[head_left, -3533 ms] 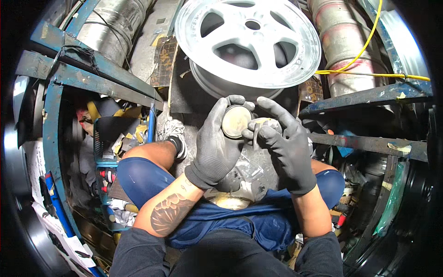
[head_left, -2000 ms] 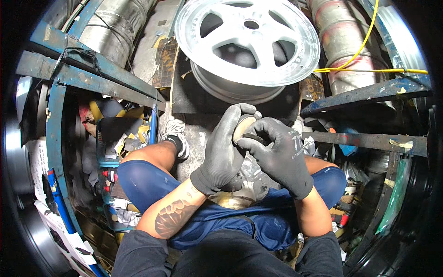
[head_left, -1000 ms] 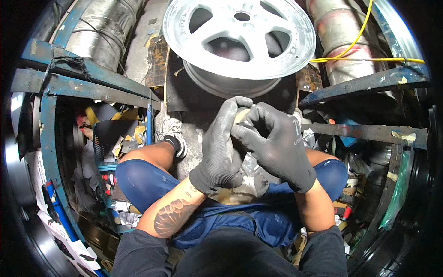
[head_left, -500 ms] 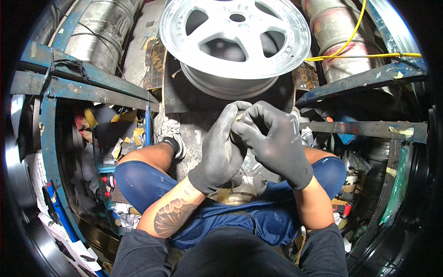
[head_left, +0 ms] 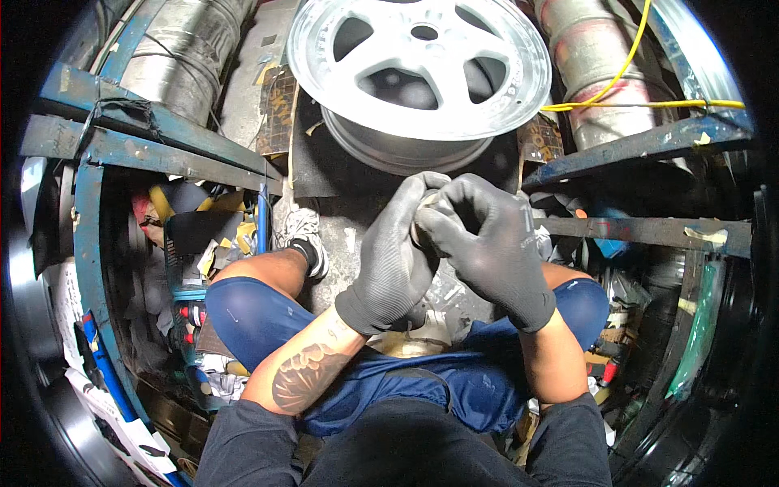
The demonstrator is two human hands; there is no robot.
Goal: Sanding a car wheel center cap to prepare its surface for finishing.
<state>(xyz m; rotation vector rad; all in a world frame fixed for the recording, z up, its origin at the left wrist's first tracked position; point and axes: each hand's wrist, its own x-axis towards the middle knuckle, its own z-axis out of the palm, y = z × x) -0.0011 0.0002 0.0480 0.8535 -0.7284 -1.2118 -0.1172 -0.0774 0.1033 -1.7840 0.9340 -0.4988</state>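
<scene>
My left hand [head_left: 388, 264], in a dark grey knit glove, is raised in front of me with its fingers curled. My right hand [head_left: 499, 256], gloved alike, meets it at the fingertips, with thumb and forefinger pinched together. Between them shows the edge of a small, pale, rounded thing; the fingers cover most of it, and I cannot make out its kind. Just beyond both hands, a silver spoked wheel rim [head_left: 422, 130] lies face up on a dark padded support [head_left: 312, 174]. The hands are apart from the rim.
Metal drums [head_left: 174, 69] stand at the far left and far right. Blue steel frames [head_left: 89, 235] flank me on both sides. A yellow cable [head_left: 621, 105] crosses at the right. A bin [head_left: 187, 296] with paper scraps sits left of my knee.
Both hands remain pinched together and have shifted slightly, the fingers changing position a little around the small thing. The whole view has shifted slightly; the rim stays in place.
</scene>
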